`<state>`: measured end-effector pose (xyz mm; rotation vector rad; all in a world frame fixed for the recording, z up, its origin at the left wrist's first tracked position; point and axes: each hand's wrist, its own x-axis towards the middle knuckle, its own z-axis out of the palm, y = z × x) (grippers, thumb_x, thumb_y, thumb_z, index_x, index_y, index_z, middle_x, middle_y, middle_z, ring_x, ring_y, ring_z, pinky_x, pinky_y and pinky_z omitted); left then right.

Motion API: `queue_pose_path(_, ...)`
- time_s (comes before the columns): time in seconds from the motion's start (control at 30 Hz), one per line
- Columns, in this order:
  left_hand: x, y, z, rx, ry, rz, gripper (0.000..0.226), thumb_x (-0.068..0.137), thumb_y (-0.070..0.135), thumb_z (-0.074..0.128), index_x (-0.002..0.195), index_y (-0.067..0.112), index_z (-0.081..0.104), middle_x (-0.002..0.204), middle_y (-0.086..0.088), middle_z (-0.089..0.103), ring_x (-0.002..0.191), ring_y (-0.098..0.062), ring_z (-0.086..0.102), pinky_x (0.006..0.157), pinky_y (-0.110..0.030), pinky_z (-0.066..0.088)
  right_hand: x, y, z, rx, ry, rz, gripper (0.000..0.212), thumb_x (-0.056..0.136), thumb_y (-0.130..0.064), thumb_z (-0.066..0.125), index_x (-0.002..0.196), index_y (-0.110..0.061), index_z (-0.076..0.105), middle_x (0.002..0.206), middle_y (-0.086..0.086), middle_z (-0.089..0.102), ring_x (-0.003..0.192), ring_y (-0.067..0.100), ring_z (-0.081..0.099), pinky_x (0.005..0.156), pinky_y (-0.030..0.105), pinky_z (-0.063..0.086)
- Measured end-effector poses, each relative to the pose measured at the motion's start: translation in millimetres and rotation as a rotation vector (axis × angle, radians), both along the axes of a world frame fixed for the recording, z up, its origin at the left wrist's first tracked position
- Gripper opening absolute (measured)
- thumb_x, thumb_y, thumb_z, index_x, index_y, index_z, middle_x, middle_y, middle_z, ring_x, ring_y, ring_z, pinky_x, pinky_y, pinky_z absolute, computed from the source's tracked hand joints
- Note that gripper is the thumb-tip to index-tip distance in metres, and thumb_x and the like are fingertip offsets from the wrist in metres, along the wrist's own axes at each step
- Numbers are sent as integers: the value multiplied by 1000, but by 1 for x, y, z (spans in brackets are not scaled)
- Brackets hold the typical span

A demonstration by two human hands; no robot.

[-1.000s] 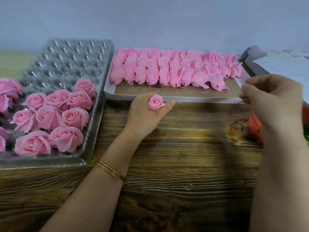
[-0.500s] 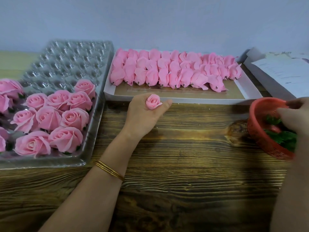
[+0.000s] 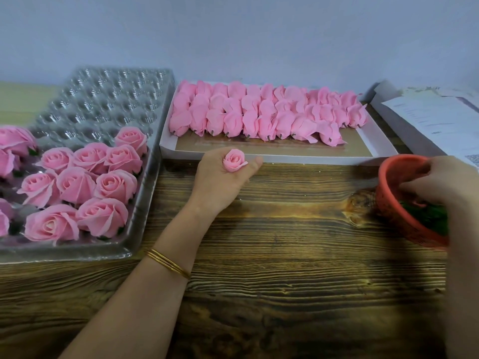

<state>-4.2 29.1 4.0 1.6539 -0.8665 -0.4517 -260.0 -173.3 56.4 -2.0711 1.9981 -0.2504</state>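
Observation:
My left hand (image 3: 220,181) rests on the wooden table (image 3: 285,268) and holds a small pink rosebud (image 3: 234,159) upright between thumb and fingers. At the right edge, my right hand (image 3: 440,182) reaches into a red mesh basket (image 3: 388,203) of green leaf pieces (image 3: 427,216); its fingertips are curled down inside, and what they hold is hidden. A white box (image 3: 272,158) behind my left hand carries rows of pink petal bundles (image 3: 259,115).
A clear plastic cell tray (image 3: 103,99) at the left holds several finished pink roses (image 3: 77,182) in its near half. White papers (image 3: 435,120) lie at the back right. A pale wall stands behind everything.
My right hand came down from the box's right end into the red basket, which is now uncovered. My left hand with the rosebud stayed put.

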Motion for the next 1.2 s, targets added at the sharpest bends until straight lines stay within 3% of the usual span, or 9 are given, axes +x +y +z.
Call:
queue_pose_path(0.1, 1, -1, -2, 1, 9, 8, 45, 85, 34, 76, 78, -8, 60, 73, -23, 64, 73, -39, 60, 76, -52, 54, -3, -3, -4, 139, -7, 31, 31, 81, -2, 74, 110, 6, 64, 98, 30, 67, 95, 44, 66, 90, 55, 53)
queue_pose_path(0.2, 2, -3, -4, -3, 20, 6, 44, 84, 34, 77, 75, -5, 60, 67, -16, 63, 64, -33, 60, 74, -52, 55, -3, -14, -6, 106, 130, 2, 28, 80, -8, 77, 102, 5, 65, 87, 24, 68, 84, 38, 65, 79, 43, 53)
queue_pose_path(0.37, 3, -3, -4, 8, 34, 14, 41, 84, 35, 77, 76, -2, 62, 66, -8, 65, 57, -9, 59, 74, -47, 58, -2, -18, -12, 49, 209, -18, 29, 78, -4, 76, 101, 4, 61, 75, 20, 56, 65, 33, 53, 58, 36, 45)
queue_pose_path(0.47, 3, -3, -4, 6, 38, 16, 42, 84, 35, 77, 77, -3, 62, 66, -9, 66, 57, -11, 60, 74, -47, 58, -2, -17, -14, -4, 224, -8, 22, 75, 3, 72, 92, 6, 59, 69, 19, 55, 59, 31, 53, 48, 29, 36)
queue_pose_path(0.8, 3, -2, -2, -11, 50, 7, 45, 85, 33, 77, 76, -7, 59, 65, -13, 65, 61, -17, 59, 77, -50, 57, 1, -8, -7, -70, 196, 33, 15, 76, 1, 70, 81, 2, 56, 67, 19, 53, 58, 31, 50, 49, 28, 36)
queue_pose_path(0.93, 2, -2, -1, -15, 62, 2, 44, 85, 33, 77, 74, -6, 59, 65, -15, 65, 61, -20, 58, 77, -53, 56, 1, -4, -3, -79, 195, 60, 3, 78, 1, 66, 80, 0, 64, 71, 20, 58, 63, 33, 55, 53, 31, 43)
queue_pose_path(1.07, 1, -2, -1, -16, 69, -1, 44, 86, 32, 76, 73, -6, 58, 65, -17, 65, 59, -16, 58, 76, -52, 56, -2, -2, -1, -177, 159, 137, 12, 75, 0, 61, 73, -5, 73, 76, 19, 62, 72, 38, 56, 65, 38, 49)
queue_pose_path(1.2, 1, -2, -1, -3, 64, -5, 43, 85, 33, 76, 73, -5, 59, 63, -13, 66, 58, -13, 57, 78, -50, 56, -7, 2, 0, -307, 56, 164, 16, 78, -15, 64, 62, -11, 63, 67, 14, 59, 75, 39, 55, 64, 35, 43)
